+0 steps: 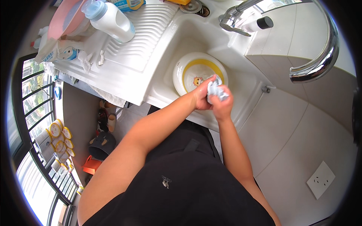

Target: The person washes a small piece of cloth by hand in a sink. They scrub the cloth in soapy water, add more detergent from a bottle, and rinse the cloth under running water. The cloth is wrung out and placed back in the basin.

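Observation:
Both my hands grip a small, crumpled pale blue-white cloth above the near part of a sink. My left hand is on its left side, the fingers partly hidden by the cloth. Blurred a little, my right hand closes on it from the right. Below them a round white basin with a yellow ring and a cartoon sun figure stands in the white sink. My hands and the cloth cover the basin's near right part.
A chrome faucet arches over the right side. On the ribbed drainboard stand a white bottle with a blue cap, a wipes packet and a pink basin. A tiled wall with a power socket borders the right.

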### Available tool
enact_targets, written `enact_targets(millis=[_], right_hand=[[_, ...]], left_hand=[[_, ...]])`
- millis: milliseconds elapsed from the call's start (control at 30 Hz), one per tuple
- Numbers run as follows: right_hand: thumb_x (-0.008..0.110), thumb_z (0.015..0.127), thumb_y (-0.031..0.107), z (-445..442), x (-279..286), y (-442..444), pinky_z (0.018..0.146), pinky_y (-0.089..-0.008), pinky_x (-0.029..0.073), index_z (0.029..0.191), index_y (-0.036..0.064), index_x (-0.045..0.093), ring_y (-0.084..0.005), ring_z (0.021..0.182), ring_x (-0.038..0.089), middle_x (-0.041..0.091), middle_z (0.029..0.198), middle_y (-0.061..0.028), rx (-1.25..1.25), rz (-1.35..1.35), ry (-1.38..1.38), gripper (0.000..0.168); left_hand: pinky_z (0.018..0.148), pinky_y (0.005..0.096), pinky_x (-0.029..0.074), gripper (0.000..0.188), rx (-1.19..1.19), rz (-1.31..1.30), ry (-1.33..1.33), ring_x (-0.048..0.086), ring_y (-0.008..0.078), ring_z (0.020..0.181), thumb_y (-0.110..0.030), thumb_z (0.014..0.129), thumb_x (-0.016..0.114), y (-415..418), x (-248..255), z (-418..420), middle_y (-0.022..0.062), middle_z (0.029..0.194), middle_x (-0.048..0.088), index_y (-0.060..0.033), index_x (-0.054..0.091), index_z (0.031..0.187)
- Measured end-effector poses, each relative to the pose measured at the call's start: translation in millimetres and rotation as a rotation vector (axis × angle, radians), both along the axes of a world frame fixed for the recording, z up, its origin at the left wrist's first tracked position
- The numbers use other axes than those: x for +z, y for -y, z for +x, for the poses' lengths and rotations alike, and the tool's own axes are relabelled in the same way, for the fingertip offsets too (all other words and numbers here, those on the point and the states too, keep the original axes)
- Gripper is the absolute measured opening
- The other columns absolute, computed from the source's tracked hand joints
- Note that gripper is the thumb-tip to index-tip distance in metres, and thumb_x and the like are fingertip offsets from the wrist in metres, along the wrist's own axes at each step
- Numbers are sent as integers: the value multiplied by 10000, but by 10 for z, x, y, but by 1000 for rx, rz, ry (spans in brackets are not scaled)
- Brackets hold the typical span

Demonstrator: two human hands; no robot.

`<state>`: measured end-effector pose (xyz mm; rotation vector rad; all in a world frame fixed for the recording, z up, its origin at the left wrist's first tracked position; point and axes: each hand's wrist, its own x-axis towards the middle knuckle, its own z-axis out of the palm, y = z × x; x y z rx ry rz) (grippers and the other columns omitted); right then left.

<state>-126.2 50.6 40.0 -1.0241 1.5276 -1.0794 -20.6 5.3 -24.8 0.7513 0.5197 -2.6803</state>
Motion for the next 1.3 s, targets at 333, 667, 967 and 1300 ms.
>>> enact_targets(millis=[333,667,967,1300], right_hand=[[736,790,150,146,-450,171,656,-443,501,790,38,667,-361,694,626,653,767,-146,17,-316,-604,132],[732,854,230,422,-422,245,636,-418,492,790,-19,683,-259,657,601,655,695,-135,-66,-57,-432,261],[676,852,214,-173,-891,503,636,-417,492,771,-26,674,-209,657,599,662,682,-124,-557,211,-316,253],[642,851,240,-242,-914,478,673,-469,503,791,-32,678,-316,654,633,689,734,-208,-679,294,-390,282]], left_hand=[[636,434,525,149,95,-137,339,640,269,707,-223,833,649,134,-886,-275,91,790,638,-81,618,861],[739,411,535,401,118,-313,825,659,256,807,-305,817,721,341,-702,-109,124,926,688,44,689,1011],[744,410,567,391,30,-384,863,702,256,814,-265,868,711,361,-97,-332,136,969,715,64,687,1078],[732,404,566,418,-133,-383,765,703,253,888,-275,835,711,302,29,-307,155,1067,700,73,692,1067]])
